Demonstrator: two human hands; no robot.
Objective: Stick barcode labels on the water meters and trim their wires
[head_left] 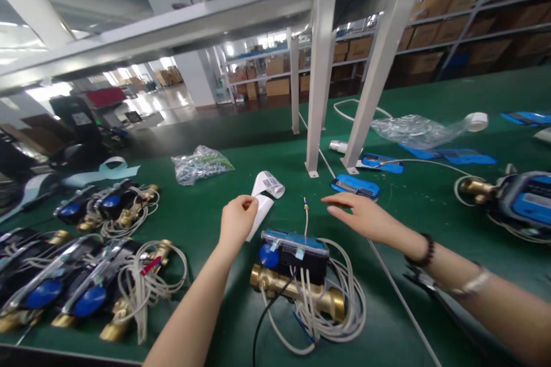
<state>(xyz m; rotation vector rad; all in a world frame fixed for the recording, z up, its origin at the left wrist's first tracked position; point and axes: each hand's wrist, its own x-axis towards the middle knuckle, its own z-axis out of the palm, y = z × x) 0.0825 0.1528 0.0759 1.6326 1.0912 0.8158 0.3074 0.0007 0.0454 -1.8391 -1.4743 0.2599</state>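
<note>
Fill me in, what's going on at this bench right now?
A person's left hand pinches a white label strip. The right hand, open and empty, hovers near a blue plate. Between and just below the hands, a brass-piped meter sits on the green bench with its cables coiled beside it. More meters lie to the left.

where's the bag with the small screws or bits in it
In the head view, the clear bag lies on the green bench, left of centre, just beyond the label strip.
</note>
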